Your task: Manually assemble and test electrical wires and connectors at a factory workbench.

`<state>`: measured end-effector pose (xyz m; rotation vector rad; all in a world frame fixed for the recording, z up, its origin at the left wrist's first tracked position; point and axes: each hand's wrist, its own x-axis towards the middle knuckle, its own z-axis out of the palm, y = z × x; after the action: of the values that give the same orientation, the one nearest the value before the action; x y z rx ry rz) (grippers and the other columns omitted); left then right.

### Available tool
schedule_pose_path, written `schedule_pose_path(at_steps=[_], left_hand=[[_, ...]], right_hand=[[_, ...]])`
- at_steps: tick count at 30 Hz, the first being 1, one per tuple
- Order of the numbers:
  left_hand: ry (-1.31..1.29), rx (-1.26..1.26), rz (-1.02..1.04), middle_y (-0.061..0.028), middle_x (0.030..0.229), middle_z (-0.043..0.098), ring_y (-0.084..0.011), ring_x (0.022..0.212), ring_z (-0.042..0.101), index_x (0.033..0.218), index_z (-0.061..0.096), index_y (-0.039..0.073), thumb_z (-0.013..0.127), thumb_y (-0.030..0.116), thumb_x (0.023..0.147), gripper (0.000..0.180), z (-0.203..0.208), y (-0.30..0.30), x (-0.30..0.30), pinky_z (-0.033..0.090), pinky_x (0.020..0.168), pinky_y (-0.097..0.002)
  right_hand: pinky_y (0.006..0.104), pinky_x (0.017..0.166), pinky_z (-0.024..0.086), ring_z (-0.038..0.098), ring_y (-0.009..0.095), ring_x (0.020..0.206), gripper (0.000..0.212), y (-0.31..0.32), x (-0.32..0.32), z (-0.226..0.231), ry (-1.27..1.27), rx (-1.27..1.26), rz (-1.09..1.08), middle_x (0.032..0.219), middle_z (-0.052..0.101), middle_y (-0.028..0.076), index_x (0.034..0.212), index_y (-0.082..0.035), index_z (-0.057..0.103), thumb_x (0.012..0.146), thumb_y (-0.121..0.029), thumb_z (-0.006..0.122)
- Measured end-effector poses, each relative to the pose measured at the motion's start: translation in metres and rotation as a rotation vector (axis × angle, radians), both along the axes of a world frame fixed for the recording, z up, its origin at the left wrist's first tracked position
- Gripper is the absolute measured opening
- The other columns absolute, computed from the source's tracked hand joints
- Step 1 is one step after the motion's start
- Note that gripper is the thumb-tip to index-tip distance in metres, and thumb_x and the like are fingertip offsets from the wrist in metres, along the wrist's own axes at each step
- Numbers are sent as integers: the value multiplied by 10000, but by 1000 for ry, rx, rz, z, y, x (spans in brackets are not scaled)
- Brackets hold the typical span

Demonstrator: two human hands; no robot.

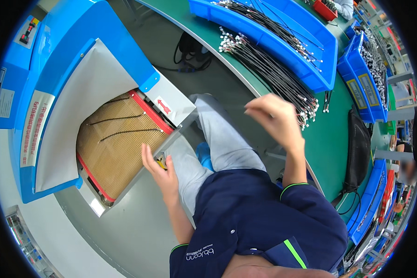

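Left hand (163, 176): released, fingers spread beside mesh belt (111, 160) | Right hand (281, 123): fingers curled near cable bundle (273, 74); cannot tell whether it grasps anything | Black cables (130, 133): lying apart on mesh belt | Cable bundle: on green table (326, 139), beside blue bin (328, 65)

Place: factory assembly workshop | boxy blue-and-white machine (120, 44) with brown mesh conveyor belt (111, 164) | long green-topped workbench (329, 139) | bundle of thin black white-tipped cables (273, 74) | rectangular blue plastic bins (352, 67)

R grip (279, 121) blurry, hold unclear; mesh belt (113, 160) partly hidden w/in machine (120, 51).
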<state>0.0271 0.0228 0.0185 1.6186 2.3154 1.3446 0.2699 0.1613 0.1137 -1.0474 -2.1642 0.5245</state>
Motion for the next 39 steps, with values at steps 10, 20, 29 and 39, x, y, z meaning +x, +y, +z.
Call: schedule_pose_path(at_steps=[10,20,29,39], left_hand=[[-121,-441,-264,-129,825,535,-301,764,557,948,569,10,487,104,907,131,-5,-23,-42,437,672,-356],[-252,-387,-420,-130,815,551,-302,730,566,933,583,8,516,107,898,125,1,-14,-6,442,642,-350],[-268,-340,-328,-90,724,583,-212,599,575,909,638,18,641,138,821,148,10,-15,-2,446,557,-308],[-285,-311,-432,-90,704,584,-201,594,577,894,629,11,653,103,804,131,10,-13,-2,444,548,-309]], right_hand=[[374,681,486,616,285,768,157,-1,-8,-32,-276,-372,364,798,625,102,852,-51,604,704,-66,654],[321,637,500,611,224,739,125,-23,-66,-65,-169,-70,554,813,614,35,860,-65,640,742,-86,603],[300,600,510,601,188,723,150,-30,-81,-82,5,-105,606,792,593,11,875,-79,650,730,-120,658],[308,603,502,595,195,695,138,-29,-83,-83,59,-122,667,747,604,38,889,-54,649,776,-132,646]])
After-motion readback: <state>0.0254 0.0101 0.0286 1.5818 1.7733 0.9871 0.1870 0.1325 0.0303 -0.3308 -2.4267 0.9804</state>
